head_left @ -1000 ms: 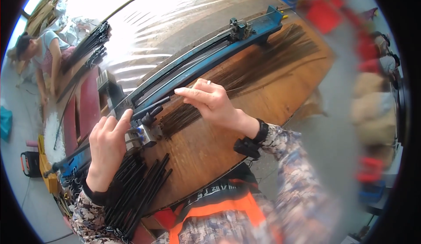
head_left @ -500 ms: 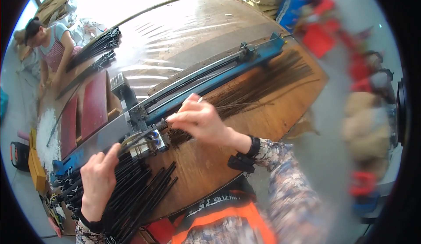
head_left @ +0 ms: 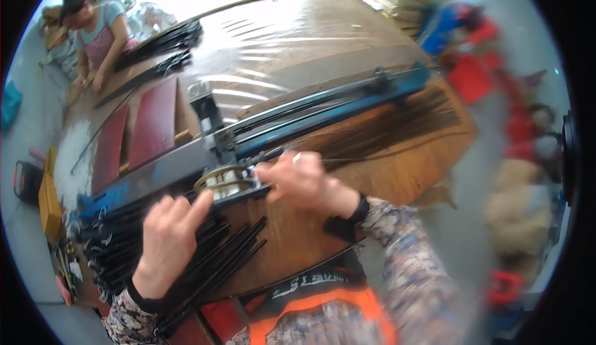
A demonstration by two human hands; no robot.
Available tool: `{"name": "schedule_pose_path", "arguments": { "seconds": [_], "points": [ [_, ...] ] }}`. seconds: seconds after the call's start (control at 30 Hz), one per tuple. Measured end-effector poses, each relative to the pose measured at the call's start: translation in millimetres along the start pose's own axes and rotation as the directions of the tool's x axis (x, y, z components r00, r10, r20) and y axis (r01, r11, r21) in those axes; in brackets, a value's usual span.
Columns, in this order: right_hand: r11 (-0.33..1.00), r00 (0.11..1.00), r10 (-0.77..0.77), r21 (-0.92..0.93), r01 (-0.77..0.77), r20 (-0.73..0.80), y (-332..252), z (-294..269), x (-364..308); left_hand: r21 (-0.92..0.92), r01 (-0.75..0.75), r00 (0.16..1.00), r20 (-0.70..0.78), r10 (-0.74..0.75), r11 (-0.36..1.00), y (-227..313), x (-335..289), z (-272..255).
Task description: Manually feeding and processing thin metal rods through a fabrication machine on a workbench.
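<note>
Pinching thin dark wire strands w/ fingers together, right hand sits by shiny metal clamp; left hand, fingers spread apart, over matte black rods, near-left.

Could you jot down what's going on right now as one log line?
left hand: over black rods | right hand: at metal fitting of blue rail jig | surface: wooden table

Floral sleeves, seemingly orange vest
</note>
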State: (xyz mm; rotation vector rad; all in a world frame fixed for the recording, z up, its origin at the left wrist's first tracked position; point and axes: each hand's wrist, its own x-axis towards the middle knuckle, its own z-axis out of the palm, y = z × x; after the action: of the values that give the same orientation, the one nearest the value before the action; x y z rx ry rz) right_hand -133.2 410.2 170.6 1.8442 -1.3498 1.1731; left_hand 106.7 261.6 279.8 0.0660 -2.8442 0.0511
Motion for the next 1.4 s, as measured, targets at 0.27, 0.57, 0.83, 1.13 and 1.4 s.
{"name": "schedule_pose_path", "arguments": {
  "seconds": [0.27, 0.57, 0.83, 1.13, 1.4],
  "points": [
    [0.832, 0.806, 0.535, 0.011, -0.555, 0.254, 77, -19, -11, 0.016, 0.44, 0.823, -0.408, -0.396, 0.898, -71, -37, -60],
    [0.935, 0.869, 0.236, 0.141, -0.325, 0.436, 63, 58, 89, -0.118, 0.539, 0.745, -0.394, -0.538, 0.834, -48, -125, -88],
    [0.989, 0.823, 0.085, -0.146, -0.002, 0.562, 78, 91, 82, -0.145, 0.537, 0.746, -0.379, -0.548, 0.831, -71, -112, -18],
    [0.845, 0.9, 0.287, -0.53, -0.076, 0.328, 194, -89, -45, 0.0, 0.389, 0.883, -0.287, -0.372, 0.921, -107, -47, 36],
    [0.835, 0.922, 0.257, -0.548, -0.06, 0.291, 227, -150, -75, -0.152, 0.158, 0.931, -0.306, -0.199, 0.976, -95, 67, 134]
  ]
}}
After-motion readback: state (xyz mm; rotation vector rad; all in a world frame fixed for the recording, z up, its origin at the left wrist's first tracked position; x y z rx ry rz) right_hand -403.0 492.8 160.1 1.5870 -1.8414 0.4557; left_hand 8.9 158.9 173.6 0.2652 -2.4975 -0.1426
